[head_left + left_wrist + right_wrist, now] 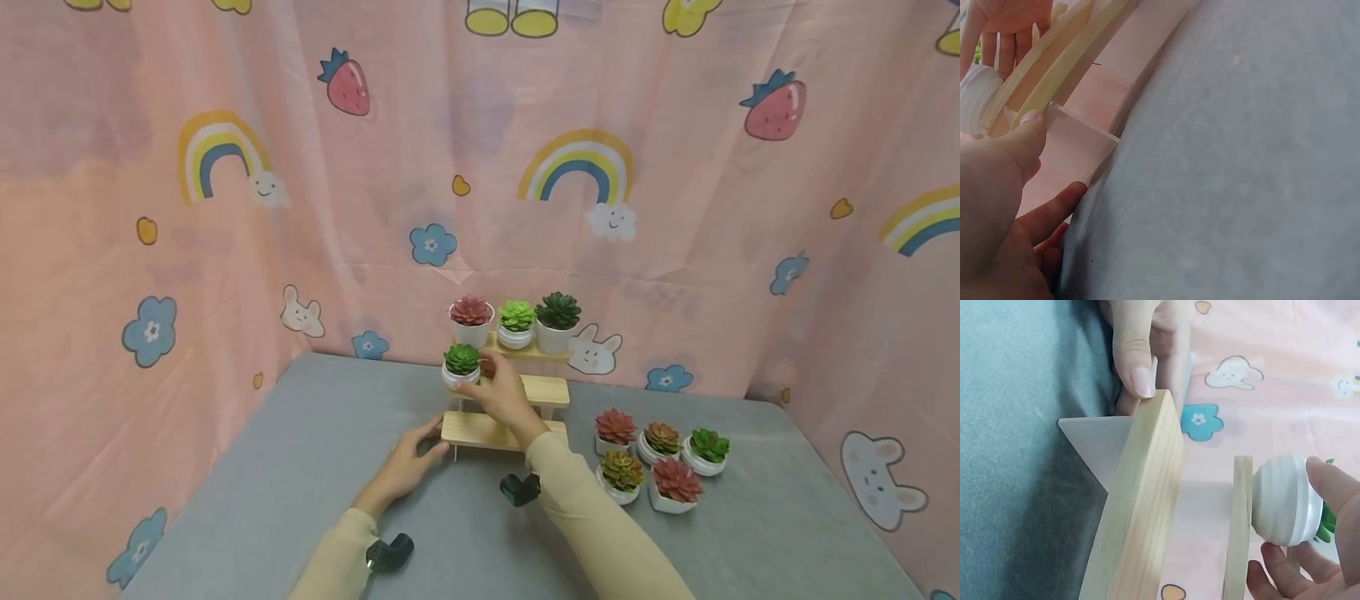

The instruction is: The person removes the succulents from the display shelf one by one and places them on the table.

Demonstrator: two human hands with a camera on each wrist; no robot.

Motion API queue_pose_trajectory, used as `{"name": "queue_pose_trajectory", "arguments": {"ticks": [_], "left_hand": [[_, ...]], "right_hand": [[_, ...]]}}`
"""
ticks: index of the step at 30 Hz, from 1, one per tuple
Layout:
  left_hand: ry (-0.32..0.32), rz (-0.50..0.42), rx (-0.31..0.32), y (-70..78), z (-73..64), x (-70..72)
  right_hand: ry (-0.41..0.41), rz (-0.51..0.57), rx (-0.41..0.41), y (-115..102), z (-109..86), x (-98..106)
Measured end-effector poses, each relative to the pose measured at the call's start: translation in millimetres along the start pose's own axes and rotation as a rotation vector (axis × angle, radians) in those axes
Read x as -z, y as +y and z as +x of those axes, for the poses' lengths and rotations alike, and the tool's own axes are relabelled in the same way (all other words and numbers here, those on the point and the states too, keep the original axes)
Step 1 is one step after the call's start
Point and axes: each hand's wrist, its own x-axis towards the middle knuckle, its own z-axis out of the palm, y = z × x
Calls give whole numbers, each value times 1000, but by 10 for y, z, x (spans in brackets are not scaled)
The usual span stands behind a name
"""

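On the left end of the middle tier sits a green potted succulent [461, 362] in a ribbed white pot [1280, 500]. My right hand [504, 396] grips that pot between thumb and fingers, its base right at the board. The three-tier wooden display stand [487, 430] has pale boards on white side panels [1075, 147]. With my left hand [403, 467] I hold its lowest tier at the left end, thumb on the board's end and fingers by the side panel. Along the top tier stand a red succulent [470, 313], a light green one [516, 320] and a dark green one [557, 315].
Right of the stand, several potted succulents cluster on the grey table [300, 467], among them a red one [675, 483], a yellow-orange one [621, 473] and a green one [708, 448]. A pink patterned curtain [390, 167] hangs close behind the stand.
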Motion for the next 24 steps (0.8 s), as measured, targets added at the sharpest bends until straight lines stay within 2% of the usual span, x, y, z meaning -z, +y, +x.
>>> {"name": "queue_pose_trajectory", "arguments": {"ticks": [6, 11, 19, 24], "left_hand": [[2, 4, -5, -3, -2, 13], [-1, -10, 5, 0, -2, 7], [-11, -9, -10, -16, -7, 3], [-5, -11, -8, -14, -7, 9]], "right_hand": [[21, -101, -31, -6, 44, -28], [25, -131, -30, -9, 59, -38], [29, -86, -43, 26, 28, -39], [30, -70, -24, 53, 15, -32]]}}
